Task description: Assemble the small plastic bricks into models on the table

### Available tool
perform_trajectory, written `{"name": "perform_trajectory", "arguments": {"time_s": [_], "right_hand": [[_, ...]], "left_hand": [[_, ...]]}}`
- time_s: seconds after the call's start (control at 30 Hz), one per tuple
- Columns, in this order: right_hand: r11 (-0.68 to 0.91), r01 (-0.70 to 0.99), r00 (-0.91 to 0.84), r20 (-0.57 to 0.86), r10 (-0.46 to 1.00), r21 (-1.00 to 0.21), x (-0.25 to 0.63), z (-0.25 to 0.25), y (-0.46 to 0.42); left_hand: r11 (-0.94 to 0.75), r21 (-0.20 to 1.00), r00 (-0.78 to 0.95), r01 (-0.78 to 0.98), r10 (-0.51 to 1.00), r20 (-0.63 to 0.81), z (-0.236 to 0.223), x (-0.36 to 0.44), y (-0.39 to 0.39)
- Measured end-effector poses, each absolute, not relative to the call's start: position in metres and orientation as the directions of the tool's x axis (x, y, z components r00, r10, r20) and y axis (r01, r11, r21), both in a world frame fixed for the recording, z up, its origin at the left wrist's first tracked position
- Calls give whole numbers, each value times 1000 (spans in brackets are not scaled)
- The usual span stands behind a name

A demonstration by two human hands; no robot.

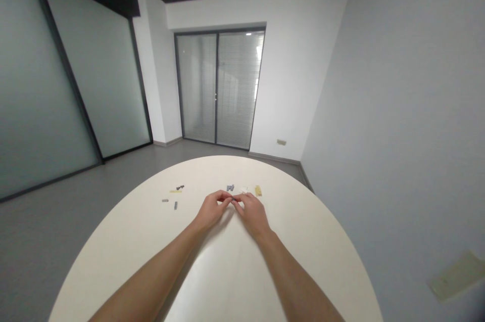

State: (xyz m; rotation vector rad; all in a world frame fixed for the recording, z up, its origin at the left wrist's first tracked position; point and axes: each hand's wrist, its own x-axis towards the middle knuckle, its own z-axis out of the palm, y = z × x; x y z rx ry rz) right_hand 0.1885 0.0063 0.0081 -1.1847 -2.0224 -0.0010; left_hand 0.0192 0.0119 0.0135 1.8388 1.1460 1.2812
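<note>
My left hand [212, 208] and my right hand [251, 211] meet over the middle of the table, fingertips pinched together. Between them is a small dark piece [232, 199], mostly covered by the fingers, so its kind cannot be made out. Just beyond the fingertips lie small blue-grey pieces [230, 188], which look like toy building bricks. Some white pieces [243, 190] sit behind my right hand, partly hidden by it. To their right is a small group of pale yellow pieces [258, 190].
On the left of the round white table [303, 241] lie several black pieces [180, 187], a thin yellow strip [176, 191] and two small grey pieces, one lying crosswise [165, 200] and one lengthwise [176, 205]. Beyond the table stand glass doors [217, 89] and a wall [291, 69].
</note>
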Motion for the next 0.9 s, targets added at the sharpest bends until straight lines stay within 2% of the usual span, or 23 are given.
{"name": "perform_trajectory", "arguments": {"time_s": [0.9], "right_hand": [[630, 692, -273, 680, 680, -352, 189, 8, 4]], "left_hand": [[-458, 831, 184, 315, 889, 420, 9, 19, 13]]}}
